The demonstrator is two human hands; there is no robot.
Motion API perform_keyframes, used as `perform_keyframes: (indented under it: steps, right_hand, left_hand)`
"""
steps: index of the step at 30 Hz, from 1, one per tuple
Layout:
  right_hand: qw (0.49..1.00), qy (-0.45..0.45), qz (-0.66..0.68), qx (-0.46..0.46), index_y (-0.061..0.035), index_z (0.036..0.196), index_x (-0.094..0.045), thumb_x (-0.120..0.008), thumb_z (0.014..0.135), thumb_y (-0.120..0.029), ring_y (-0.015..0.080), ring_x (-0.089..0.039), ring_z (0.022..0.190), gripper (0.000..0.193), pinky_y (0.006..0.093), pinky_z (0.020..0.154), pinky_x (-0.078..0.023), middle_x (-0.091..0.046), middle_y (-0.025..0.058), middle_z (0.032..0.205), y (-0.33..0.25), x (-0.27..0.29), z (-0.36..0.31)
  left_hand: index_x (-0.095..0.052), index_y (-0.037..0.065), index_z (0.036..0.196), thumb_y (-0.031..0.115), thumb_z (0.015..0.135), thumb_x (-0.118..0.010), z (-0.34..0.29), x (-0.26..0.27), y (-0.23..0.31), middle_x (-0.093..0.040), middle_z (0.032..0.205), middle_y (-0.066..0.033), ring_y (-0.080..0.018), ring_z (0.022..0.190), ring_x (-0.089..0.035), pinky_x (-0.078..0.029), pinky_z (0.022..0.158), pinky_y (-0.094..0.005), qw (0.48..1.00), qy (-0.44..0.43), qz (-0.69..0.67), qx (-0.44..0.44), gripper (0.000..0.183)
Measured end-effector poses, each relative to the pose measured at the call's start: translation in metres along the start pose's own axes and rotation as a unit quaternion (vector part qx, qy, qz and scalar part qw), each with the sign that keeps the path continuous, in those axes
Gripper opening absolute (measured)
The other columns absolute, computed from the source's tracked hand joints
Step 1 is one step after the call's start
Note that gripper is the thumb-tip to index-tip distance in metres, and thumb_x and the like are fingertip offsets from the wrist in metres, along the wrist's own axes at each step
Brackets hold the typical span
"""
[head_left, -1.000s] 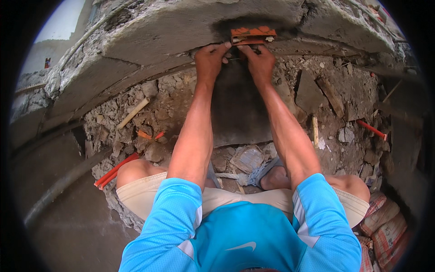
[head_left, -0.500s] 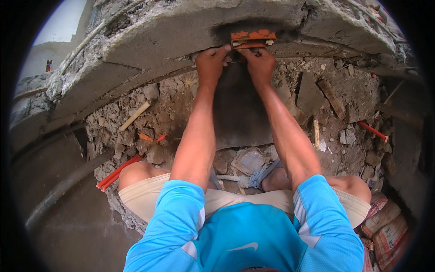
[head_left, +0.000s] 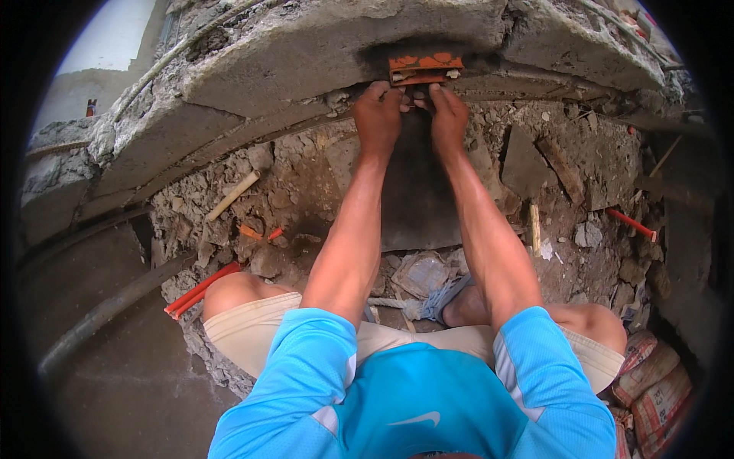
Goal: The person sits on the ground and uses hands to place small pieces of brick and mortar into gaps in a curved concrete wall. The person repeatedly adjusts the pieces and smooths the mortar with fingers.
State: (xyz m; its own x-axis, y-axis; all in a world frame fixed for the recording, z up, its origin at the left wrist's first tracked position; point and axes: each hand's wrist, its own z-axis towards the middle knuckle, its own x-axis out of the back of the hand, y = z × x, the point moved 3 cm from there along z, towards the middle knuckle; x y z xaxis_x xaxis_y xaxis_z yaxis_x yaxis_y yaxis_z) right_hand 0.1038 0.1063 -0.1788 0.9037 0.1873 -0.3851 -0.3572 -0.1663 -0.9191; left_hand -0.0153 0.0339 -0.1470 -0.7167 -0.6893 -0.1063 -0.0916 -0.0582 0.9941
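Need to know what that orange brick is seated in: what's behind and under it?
The orange brick sits in a dark recess in the grey concrete wall. Both hands, left hand and right hand, press just below it, hiding its underside. The recess behind is too shadowed to read.

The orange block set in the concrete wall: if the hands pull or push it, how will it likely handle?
The orange block looks rigid and boxy, so it would probably not bend or roll. It sits in a recess of the concrete wall, so it may bind. The left hand and right hand press just beneath it.
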Motion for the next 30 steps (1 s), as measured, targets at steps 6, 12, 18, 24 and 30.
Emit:
perform_keyframes:
  steps: [6,12,18,24,30]
  right_hand:
    - [0.998,-0.007,-0.056,0.026,0.0011,0.098,-0.077,-0.068,0.111,-0.022,0.0100,-0.059,0.082,0.028,0.0303,0.078,-0.049,-0.070,0.0007,0.088,0.013,0.004,-0.004]
    - [0.985,0.019,-0.162,0.048,0.0009,0.090,-0.072,-0.070,0.111,-0.031,0.0091,-0.058,0.079,0.039,0.0325,0.073,-0.049,-0.066,-0.0003,0.079,0.007,-0.007,-0.017]
    - [0.988,0.009,-0.156,-0.007,-0.0030,0.087,-0.072,-0.074,0.111,-0.034,0.0074,-0.062,0.074,0.040,0.0291,0.066,-0.051,-0.066,-0.0003,0.080,0.008,-0.005,-0.021]
    - [0.976,0.023,-0.213,-0.034,-0.0018,0.079,-0.069,-0.079,0.106,-0.037,0.0111,-0.062,0.068,0.045,0.0331,0.062,-0.050,-0.065,0.0023,0.071,0.013,0.015,-0.032]
    - [0.977,0.048,-0.194,-0.081,-0.0017,0.079,-0.069,-0.079,0.106,-0.037,0.0118,-0.063,0.068,0.046,0.0331,0.063,-0.050,-0.067,0.0033,0.072,0.013,0.023,-0.039]
  left_hand:
    - [-0.077,-0.005,0.106,0.008,0.103,-0.067,0.002,-0.002,0.007,-0.078,0.087,-0.0084,-0.0135,0.080,-0.071,-0.056,0.074,-0.0307,0.995,-0.019,0.083,-0.053,0.017]
    - [-0.078,-0.003,0.100,0.019,0.107,-0.069,0.007,0.019,0.019,-0.077,0.083,-0.0076,-0.0139,0.077,-0.069,-0.053,0.072,-0.0340,0.948,-0.028,0.288,-0.131,0.025]
    - [-0.078,0.000,0.089,0.038,0.110,-0.074,-0.009,0.030,0.005,-0.076,0.078,-0.0084,-0.0134,0.071,-0.068,-0.050,0.066,-0.0324,0.995,0.039,0.025,0.094,0.044]
    - [-0.075,-0.002,0.084,0.037,0.108,-0.077,0.002,0.010,0.000,-0.071,0.068,-0.0072,-0.0144,0.060,-0.064,-0.049,0.059,-0.0322,0.996,0.079,-0.009,0.030,0.046]
    - [-0.069,-0.002,0.078,0.034,0.109,-0.075,0.007,0.012,-0.010,-0.067,0.066,-0.0072,-0.0147,0.059,-0.064,-0.049,0.057,-0.0342,0.993,0.113,0.024,0.019,0.047]
